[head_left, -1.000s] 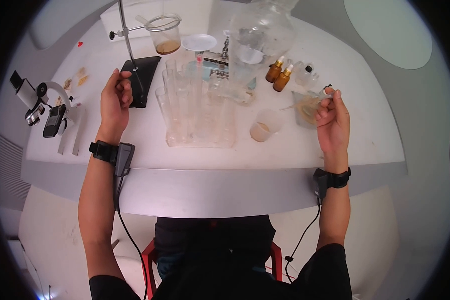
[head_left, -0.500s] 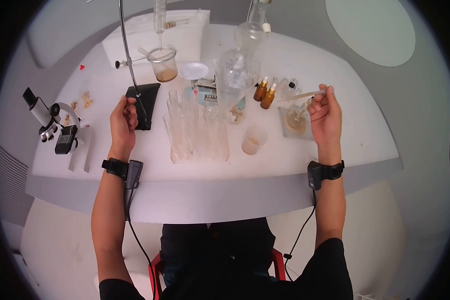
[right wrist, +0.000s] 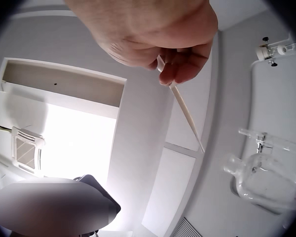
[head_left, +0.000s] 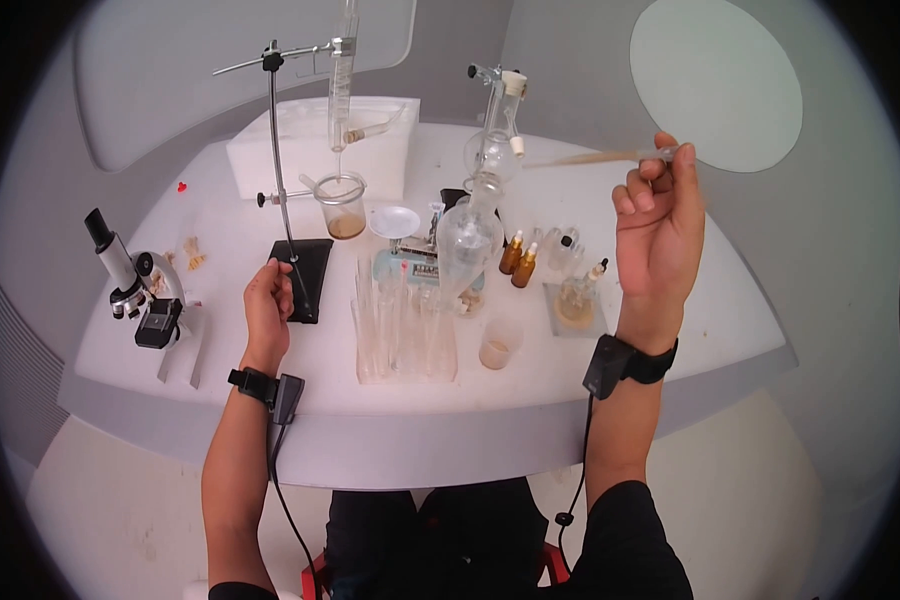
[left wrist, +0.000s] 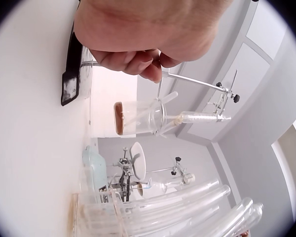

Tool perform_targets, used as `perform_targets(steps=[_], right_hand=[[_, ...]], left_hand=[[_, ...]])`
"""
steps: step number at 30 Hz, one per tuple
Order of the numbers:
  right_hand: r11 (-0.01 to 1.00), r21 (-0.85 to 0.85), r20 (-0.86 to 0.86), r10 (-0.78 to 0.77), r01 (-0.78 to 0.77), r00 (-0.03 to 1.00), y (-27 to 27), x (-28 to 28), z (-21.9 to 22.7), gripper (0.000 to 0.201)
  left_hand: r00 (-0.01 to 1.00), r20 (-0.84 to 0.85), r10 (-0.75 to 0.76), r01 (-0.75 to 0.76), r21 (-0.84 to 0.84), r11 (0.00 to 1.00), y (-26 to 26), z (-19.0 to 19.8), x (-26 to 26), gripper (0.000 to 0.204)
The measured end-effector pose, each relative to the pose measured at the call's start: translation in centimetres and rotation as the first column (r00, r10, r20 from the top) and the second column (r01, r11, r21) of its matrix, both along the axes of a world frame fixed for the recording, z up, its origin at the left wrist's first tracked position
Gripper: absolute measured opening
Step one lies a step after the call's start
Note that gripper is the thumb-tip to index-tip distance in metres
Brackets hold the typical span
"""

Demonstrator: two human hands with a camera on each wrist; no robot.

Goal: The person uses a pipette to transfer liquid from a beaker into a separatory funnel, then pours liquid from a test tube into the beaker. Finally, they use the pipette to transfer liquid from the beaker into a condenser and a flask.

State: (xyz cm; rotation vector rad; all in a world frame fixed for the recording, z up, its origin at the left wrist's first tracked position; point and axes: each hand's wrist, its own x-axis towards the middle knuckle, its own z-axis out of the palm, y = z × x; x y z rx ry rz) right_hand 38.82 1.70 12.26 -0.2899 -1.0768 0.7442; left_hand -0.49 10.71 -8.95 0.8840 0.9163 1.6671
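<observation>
Raised above the table's right side, the right hand (head_left: 660, 225) pinches a thin dropper (head_left: 610, 156) between thumb and fingers; it lies nearly level, tip to the left. Cloudy tan liquid shows inside the dropper (right wrist: 185, 111) in the right wrist view. The left hand (head_left: 268, 310) has loosely curled fingers and is beside the stand's black base (head_left: 310, 285); whether it touches the base cannot be told. In the left wrist view a beaker (left wrist: 138, 118) with brown liquid is held in a ring beyond the left hand (left wrist: 148, 34).
A rack of test tubes (head_left: 405, 345) stands at the table's front middle, with a small cup (head_left: 500, 343) to its right. Behind are a balance (head_left: 410, 265), a glass separating funnel (head_left: 468, 240) and brown bottles (head_left: 523, 268). A microscope (head_left: 135, 275) stands left, a white box (head_left: 270, 150) at the back.
The head view has tilted up, showing more of the tall glassware. My right hand has risen with the dropper, clear of the flask on the square pad. The left hand stays near the stand's base.
</observation>
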Motion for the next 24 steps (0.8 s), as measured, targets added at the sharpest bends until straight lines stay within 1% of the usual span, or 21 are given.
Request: perform_targets(steps=[2,4,5,7,11,13,19,24], right_hand=[[1.000,0.006,-0.002,-0.004,0.004,1.000,-0.2,-0.4,0.0,0.037],[0.998,0.016,0.047,-0.056,0.056,0.997,-0.4,-0.8,0.2,0.038],[0.998,0.014,0.044,-0.055,0.054,0.998,-0.4,-1.0,0.2,0.038],[0.994,0.004,0.075,-0.108,0.108,0.991,-0.3,-1.2,0.1,0.038],[0.996,0.011,0.093,-0.089,0.089,0.992,0.3,-1.0,-0.3,0.039],[0.998,0.016,0.116,-0.055,0.054,0.992,0.5,-1.0,-0.4,0.039],[0.997,0.018,0.115,-0.079,0.078,0.990,0.5,-1.1,-0.3,0.041],[0.997,0.025,0.107,-0.080,0.078,0.991,0.6,-1.0,-0.4,0.040]], left_hand=[[1.000,0.000,0.010,-0.010,-0.008,1.000,-0.1,0.0,0.1,0.027],[1.000,-0.009,0.016,-0.016,-0.012,1.000,0.0,0.0,0.1,0.027],[1.000,-0.012,0.017,-0.017,-0.015,1.000,0.0,0.0,0.2,0.027],[1.000,-0.021,0.020,-0.020,-0.003,1.000,0.0,0.0,0.2,0.027],[0.999,-0.019,0.044,-0.044,-0.012,0.999,-0.3,0.4,0.4,0.028],[0.999,-0.039,0.033,-0.033,-0.006,0.999,-0.3,0.3,0.4,0.028],[0.998,-0.056,0.018,-0.020,-0.038,0.999,-0.7,1.0,1.3,0.028],[0.996,-0.086,-0.008,0.008,-0.009,1.000,-1.0,1.0,1.6,0.028]])
